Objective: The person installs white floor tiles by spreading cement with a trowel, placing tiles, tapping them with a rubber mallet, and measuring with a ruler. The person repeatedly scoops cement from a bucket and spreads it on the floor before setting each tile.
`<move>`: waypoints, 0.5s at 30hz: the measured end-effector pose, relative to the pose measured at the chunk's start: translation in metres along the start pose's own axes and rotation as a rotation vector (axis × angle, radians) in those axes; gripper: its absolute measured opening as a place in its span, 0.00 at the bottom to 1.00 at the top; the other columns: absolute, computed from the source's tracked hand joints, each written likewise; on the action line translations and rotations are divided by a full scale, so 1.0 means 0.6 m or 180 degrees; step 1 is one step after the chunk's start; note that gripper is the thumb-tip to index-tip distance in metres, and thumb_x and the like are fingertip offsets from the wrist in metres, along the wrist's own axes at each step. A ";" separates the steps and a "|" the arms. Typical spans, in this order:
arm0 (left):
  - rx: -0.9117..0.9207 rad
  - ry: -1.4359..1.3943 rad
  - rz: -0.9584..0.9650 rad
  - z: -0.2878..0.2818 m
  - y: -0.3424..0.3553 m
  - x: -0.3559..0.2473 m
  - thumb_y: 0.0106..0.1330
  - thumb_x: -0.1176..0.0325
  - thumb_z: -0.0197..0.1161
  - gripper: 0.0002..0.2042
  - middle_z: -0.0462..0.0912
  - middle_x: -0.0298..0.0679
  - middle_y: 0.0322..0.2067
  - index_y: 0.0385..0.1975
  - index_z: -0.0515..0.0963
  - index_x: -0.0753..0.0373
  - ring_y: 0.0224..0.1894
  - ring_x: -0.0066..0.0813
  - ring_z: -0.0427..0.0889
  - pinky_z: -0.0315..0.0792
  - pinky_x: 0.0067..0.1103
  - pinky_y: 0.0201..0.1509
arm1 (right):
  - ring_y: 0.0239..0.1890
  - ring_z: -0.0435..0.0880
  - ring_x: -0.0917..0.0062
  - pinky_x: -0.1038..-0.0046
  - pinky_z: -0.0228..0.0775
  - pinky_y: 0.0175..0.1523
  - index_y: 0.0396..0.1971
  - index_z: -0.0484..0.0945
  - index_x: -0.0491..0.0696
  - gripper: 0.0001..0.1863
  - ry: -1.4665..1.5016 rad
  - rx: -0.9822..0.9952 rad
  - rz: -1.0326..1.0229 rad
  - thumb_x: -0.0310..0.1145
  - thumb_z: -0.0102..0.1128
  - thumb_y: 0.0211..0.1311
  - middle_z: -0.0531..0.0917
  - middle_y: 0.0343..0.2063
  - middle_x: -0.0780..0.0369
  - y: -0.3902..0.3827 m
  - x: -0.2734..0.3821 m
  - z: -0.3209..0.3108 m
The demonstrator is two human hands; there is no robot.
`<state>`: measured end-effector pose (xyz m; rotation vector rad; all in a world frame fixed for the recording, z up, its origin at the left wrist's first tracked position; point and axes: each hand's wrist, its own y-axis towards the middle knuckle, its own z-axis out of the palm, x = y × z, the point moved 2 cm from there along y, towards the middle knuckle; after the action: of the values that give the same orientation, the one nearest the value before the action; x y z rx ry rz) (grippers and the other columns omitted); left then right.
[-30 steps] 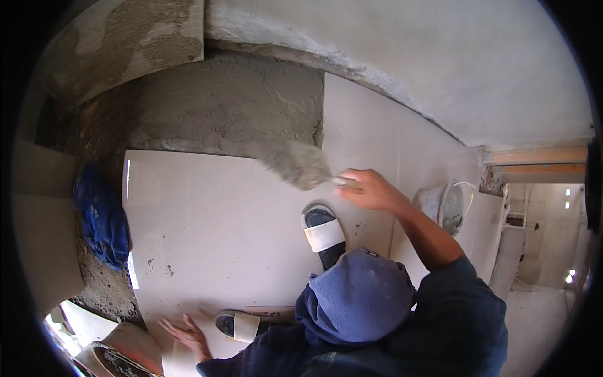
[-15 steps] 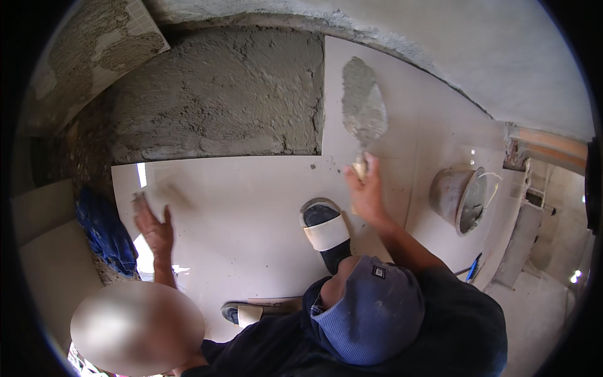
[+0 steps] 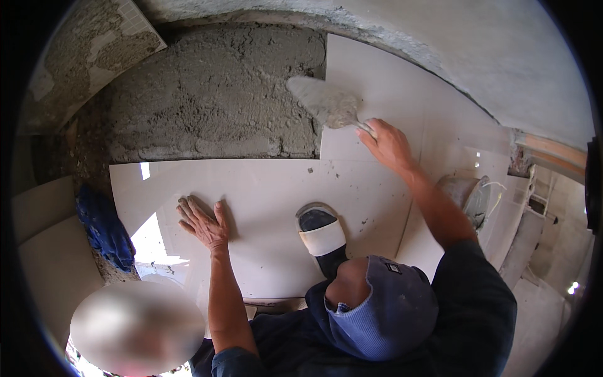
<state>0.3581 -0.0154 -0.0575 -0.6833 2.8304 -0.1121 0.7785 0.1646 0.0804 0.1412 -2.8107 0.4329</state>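
Note:
My right hand (image 3: 388, 146) is closed round the handle of a pointed trowel (image 3: 323, 102). Its mortar-smeared, slightly blurred blade lies over the right edge of a grey wet mortar bed (image 3: 213, 94), pointing left. Next to that edge is a pale floor tile (image 3: 370, 69). Fingers spread, my left hand (image 3: 204, 223) rests on or just over another large glossy tile (image 3: 270, 188) on the near side of the mortar. That hand holds nothing. Small mortar crumbs dot the tiles.
A mortar bucket (image 3: 461, 191) stands at the right, partly hidden by my right arm. A sandalled foot (image 3: 321, 235) is on the tile between my arms. Blue cloth (image 3: 103, 229) lies at the left. A plastered wall (image 3: 490, 56) curves round the far side. A blue knitted cap (image 3: 380, 308) shows below.
My right hand has swung the trowel from over the right tile leftward to the mortar's edge; the mortar heap on its blade is gone. My left hand has moved right.

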 end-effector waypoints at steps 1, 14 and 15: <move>-0.0033 0.0058 -0.0004 0.000 0.000 0.000 0.65 0.33 0.40 0.43 0.47 0.46 0.71 0.69 0.50 0.64 0.75 0.45 0.37 0.29 0.47 0.73 | 0.38 0.81 0.54 0.60 0.73 0.42 0.38 0.76 0.46 0.17 -0.0257 0.0073 -0.0318 0.46 0.55 0.63 0.82 0.32 0.54 0.018 -0.002 -0.002; -0.0065 0.0217 -0.0014 -0.006 0.003 -0.012 0.65 0.33 0.38 0.44 0.46 0.48 0.71 0.70 0.49 0.66 0.75 0.45 0.37 0.28 0.46 0.73 | 0.33 0.83 0.68 0.64 0.75 0.46 0.49 0.78 0.44 0.35 0.0498 0.0940 0.0556 0.63 0.50 0.62 0.81 0.27 0.52 0.281 0.000 -0.043; -0.0055 0.0235 -0.0019 -0.007 0.002 -0.011 0.65 0.33 0.38 0.44 0.46 0.48 0.71 0.70 0.49 0.66 0.75 0.46 0.37 0.28 0.46 0.73 | 0.32 0.83 0.69 0.64 0.74 0.47 0.49 0.78 0.44 0.35 0.0664 0.1016 0.0528 0.63 0.50 0.62 0.80 0.26 0.53 0.290 0.007 -0.035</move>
<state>0.3626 -0.0112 -0.0524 -0.7054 2.9032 -0.1164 0.7559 0.3361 0.0522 -0.0684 -2.5399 0.8802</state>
